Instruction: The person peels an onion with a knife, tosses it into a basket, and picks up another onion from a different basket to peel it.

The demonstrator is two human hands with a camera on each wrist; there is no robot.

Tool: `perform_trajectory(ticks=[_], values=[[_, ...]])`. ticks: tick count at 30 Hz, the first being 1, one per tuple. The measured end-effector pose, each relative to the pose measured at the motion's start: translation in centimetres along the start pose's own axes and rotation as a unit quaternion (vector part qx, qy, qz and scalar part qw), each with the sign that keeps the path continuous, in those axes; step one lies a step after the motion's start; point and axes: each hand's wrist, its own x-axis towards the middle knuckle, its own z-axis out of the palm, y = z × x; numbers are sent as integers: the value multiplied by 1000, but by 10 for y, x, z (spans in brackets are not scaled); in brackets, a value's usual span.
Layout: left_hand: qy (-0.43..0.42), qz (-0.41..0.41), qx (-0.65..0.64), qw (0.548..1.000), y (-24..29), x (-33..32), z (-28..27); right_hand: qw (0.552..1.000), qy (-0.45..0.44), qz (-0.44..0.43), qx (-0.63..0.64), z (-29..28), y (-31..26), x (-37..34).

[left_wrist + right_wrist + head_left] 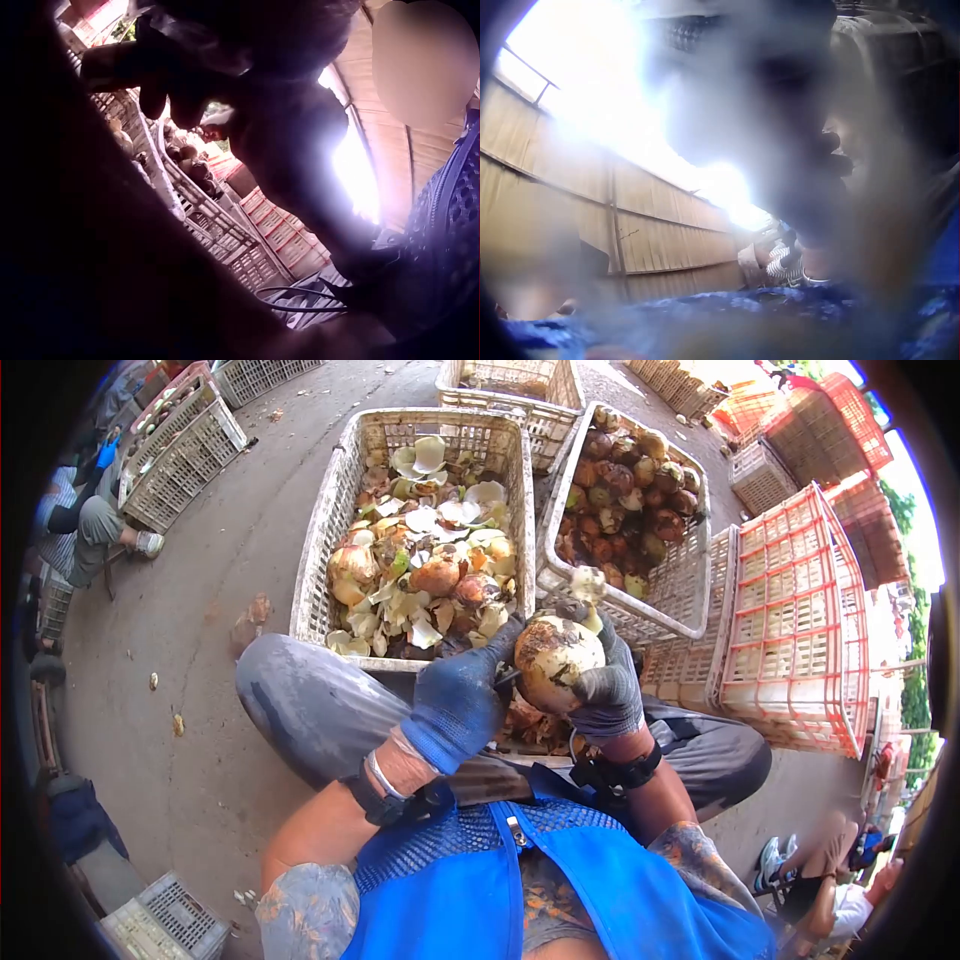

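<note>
A large, dirty pale onion (556, 662) with brown and blackened patches is held in front of the lap. My right hand (612, 690), in a dark grey glove, grips it, thumb across its near face. My left hand (458, 705), in a blue glove, is curled beside the onion's left side around a small dark blade-like tool (507, 677), mostly hidden by fingers. The left thumb reaches the onion's upper left. Beyond the hands stands a crate of pale peelings and onions (303, 605). Both wrist views are too dark or blurred to show the grip.
A second crate (700, 600), filled with brown onions, adjoins on the right; another crate (580, 390) stands behind. Red-and-white stacked crates (790, 620) rise at the right. More peelings (525, 725) lie below the hands between the knees. Other people sit at far left and lower right.
</note>
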Motion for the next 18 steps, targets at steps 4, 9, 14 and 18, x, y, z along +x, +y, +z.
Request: perform_trajectory(ticks=[4,9,14,18], values=[[-115,-93,-220,964,-2,-5,-13,955,-11,-34,-296,-17,-7,-5],[-255,-98,-9,962,-4,4,-42,976,-62,67,-198,-17,-8,4],[-26,-87,-134,987,-1,-9,-13,986,3,64,-153,-28,4,13],[126,-60,-101,985,-17,6,14,913,-45,71,-399,-14,1,11]])
